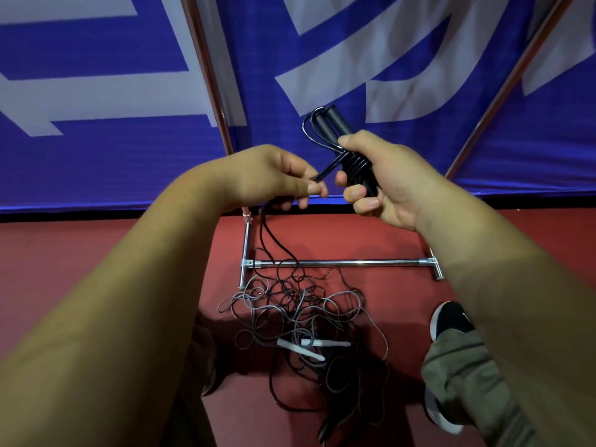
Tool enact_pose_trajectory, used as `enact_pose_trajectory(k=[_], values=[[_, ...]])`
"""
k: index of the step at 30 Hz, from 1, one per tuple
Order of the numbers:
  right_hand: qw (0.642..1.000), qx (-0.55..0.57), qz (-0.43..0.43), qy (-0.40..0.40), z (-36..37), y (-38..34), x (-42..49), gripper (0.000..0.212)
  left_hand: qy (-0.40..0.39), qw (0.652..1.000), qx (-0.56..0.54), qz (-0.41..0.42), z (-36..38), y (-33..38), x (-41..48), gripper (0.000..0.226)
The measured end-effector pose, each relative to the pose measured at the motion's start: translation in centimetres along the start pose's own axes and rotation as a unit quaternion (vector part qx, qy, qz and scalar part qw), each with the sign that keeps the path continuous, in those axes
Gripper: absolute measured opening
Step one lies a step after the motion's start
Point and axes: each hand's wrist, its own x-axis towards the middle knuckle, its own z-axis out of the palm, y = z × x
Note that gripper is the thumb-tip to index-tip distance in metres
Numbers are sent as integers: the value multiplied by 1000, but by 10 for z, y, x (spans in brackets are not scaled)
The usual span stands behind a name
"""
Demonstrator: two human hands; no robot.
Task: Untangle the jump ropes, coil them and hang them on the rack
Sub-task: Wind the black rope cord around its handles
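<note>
My right hand (383, 185) grips a black jump rope (335, 130), its two black handles side by side and pointing up, with several turns of cord wrapped around them. My left hand (274, 179) pinches the free end of that cord just left of the bundle; more black cord hangs from it down to the floor. Below lies a tangled pile of ropes (300, 317), grey and black cords mixed, with two white handles (309, 346) among them. The chrome rack (338, 262) stands behind the pile, its low crossbar and feet on the red floor.
A blue and white banner (129, 91) hangs behind the rack's upright poles (209, 75). My right foot in a black shoe (448, 321) and trouser leg stand right of the pile. Red floor extends to the left.
</note>
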Motion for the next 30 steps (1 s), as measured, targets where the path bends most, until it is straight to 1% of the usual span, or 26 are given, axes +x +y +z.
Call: enact_pose_trajectory(k=[2,4,7,10,13,15,17,18,20,21,22,24,25,27,29,30], values=[[1000,-4,5,-7,1,0,-1,23,-8,1000,16,-23,3,-1,1,14],[1000,-3,10,-19,3,-1,-3,19,-16,999,19,-31,8,1,3,18],[999,-8,19,-47,5,-3,-6,16,-26,998,-10,-52,16,4,6,25],[996,-15,34,-84,6,-4,-10,12,-41,997,-36,-61,21,3,8,25],[994,-14,42,-104,5,-7,-12,8,-40,998,-4,-57,23,1,7,24],[993,-17,42,-106,4,-7,-13,7,-28,998,13,-55,22,2,7,24],[993,-20,42,-109,4,-7,-14,7,-4,997,55,-50,20,2,8,23],[992,-21,45,-113,5,-6,-15,8,16,996,74,-42,18,0,11,20],[988,-30,62,-135,6,-6,-17,13,68,995,69,-19,14,-8,15,10],[984,-41,80,-154,6,-6,-19,16,79,996,48,0,12,-10,15,6],[977,-58,103,-177,5,-7,-21,18,69,997,25,27,9,-12,13,3],[955,-111,157,-224,4,-5,-25,15,25,997,-6,71,3,-13,9,21],[942,-138,184,-244,4,-3,-26,13,4,997,-26,76,2,-12,7,23],[919,-179,221,-273,4,2,-27,16,-1,996,-66,58,3,-6,6,19],[910,-201,238,-273,4,8,-23,27,17,996,-59,62,6,-3,9,18],[910,-210,242,-264,3,10,-21,27,23,996,-51,64,7,-1,9,18]])
